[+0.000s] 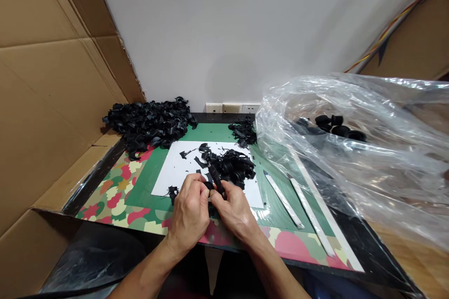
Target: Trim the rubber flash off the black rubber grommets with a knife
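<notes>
My left hand [192, 208] and my right hand [234, 205] meet at the near edge of a white sheet [166, 175]. Both are closed, fingertips pinching a small black rubber piece [209, 186] between them. A dark elongated strip [215, 177] sticks up by my right thumb and index finger; whether it is part of the same piece I cannot tell. Just beyond my fingers lies a heap of ribbed black rubber parts [233, 164]. Thin black scraps [189, 153] are scattered on the sheet around it. My fingers hide most of the held piece.
A large pile of black rubber scraps [150, 121] sits at back left, a smaller pile [243, 130] at back centre. Two white-wrapped knife-like tools [284, 200] lie on the green mat [259, 154]. At right, a transparent plastic bag [386, 149] holds black rubber caps [339, 130]. Cardboard [45, 93] stands left.
</notes>
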